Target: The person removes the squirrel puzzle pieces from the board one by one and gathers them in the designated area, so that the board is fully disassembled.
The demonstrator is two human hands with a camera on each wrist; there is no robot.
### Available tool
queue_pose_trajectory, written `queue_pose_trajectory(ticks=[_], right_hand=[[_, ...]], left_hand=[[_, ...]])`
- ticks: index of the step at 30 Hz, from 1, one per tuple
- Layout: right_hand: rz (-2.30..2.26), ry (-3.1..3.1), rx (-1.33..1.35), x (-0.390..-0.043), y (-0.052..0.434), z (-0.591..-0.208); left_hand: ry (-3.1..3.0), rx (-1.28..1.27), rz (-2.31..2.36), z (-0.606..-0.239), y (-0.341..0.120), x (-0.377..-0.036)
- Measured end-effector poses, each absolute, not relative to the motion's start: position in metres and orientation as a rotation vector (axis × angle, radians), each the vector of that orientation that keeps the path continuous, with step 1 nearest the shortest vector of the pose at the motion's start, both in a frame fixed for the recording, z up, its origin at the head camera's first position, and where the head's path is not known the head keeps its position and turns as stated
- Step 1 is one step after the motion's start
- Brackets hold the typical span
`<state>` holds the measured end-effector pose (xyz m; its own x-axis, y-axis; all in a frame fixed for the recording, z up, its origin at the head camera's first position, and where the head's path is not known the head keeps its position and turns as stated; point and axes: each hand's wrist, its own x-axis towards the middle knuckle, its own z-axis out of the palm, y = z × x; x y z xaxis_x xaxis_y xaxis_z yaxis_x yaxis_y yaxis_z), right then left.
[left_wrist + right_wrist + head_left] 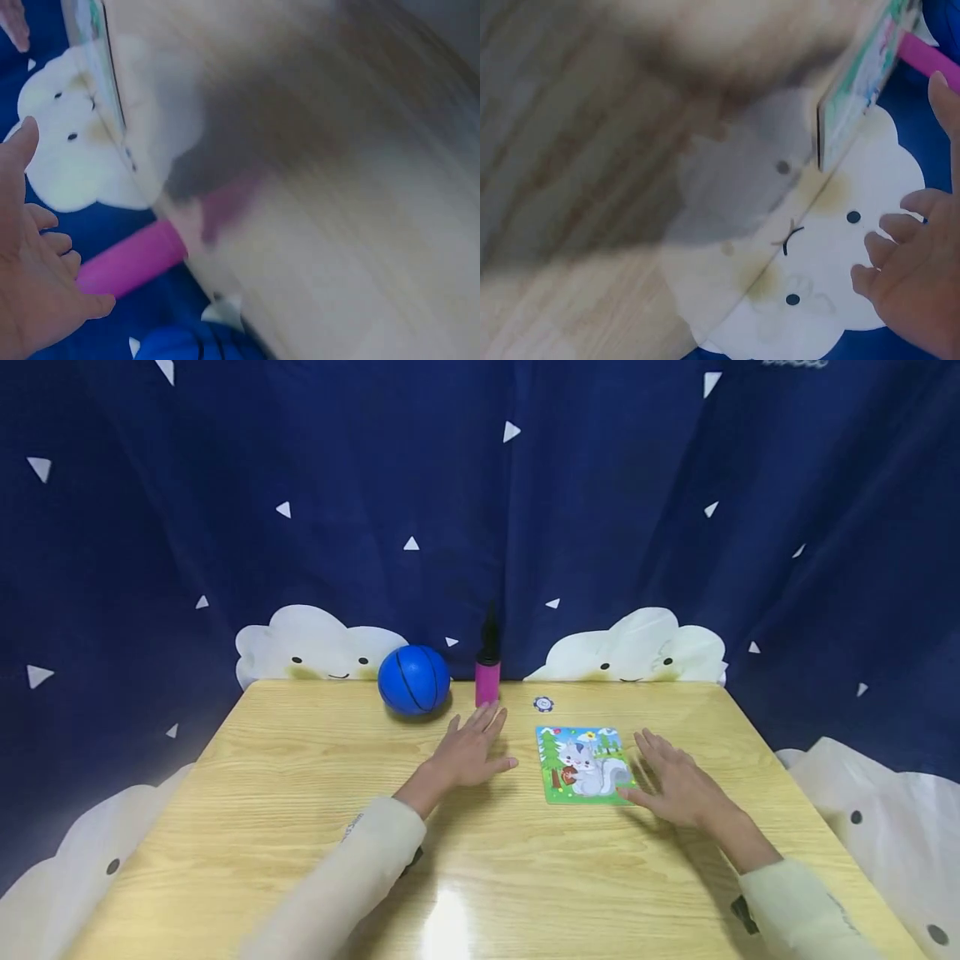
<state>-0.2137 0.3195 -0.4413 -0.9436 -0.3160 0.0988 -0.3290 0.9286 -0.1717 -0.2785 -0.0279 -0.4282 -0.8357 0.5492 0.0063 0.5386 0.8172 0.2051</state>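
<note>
A colourful squirrel puzzle board (583, 763) lies flat on the wooden table (300, 793), right of centre. My right hand (672, 779) hovers just right of it, fingers spread and holding nothing; its thumb is at the board's lower right corner. My left hand (474, 748) is left of the board with straight fingers, also holding nothing. A blue ball (413, 680) and a magenta pump (487, 668) stand at the table's far edge, just beyond the left hand. In the left wrist view the pump (131, 259) lies near the open palm (30, 277). The right wrist view shows the board's edge (859, 86) and spread fingers (911, 270).
A small round blue-and-white token (543, 703) lies behind the puzzle board. A dark blue curtain (480, 510) with white cloud figures (630, 647) hangs around the table on all far sides.
</note>
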Motion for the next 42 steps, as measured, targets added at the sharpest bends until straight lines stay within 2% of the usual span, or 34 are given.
queue_pose_trajectory(ticks=[10, 22, 33, 42], right_hand=[[0.294, -3.028, 0.603, -0.208, 0.307, -0.459], [0.281, -3.102, 0.612, -0.205, 0.301, -0.459], [0.259, -3.123, 0.597, -0.204, 0.288, -0.461], [0.249, -3.040, 0.745, -0.204, 0.265, -0.460]], left_hand=[[2.783, 0.936, 0.271, -0.455, 0.008, -0.275], [2.622, 0.868, 0.270, -0.456, 0.029, -0.258], [2.628, 0.851, 0.170, -0.455, 0.019, -0.253], [2.620, 0.770, 0.152, -0.447, -0.007, -0.246]])
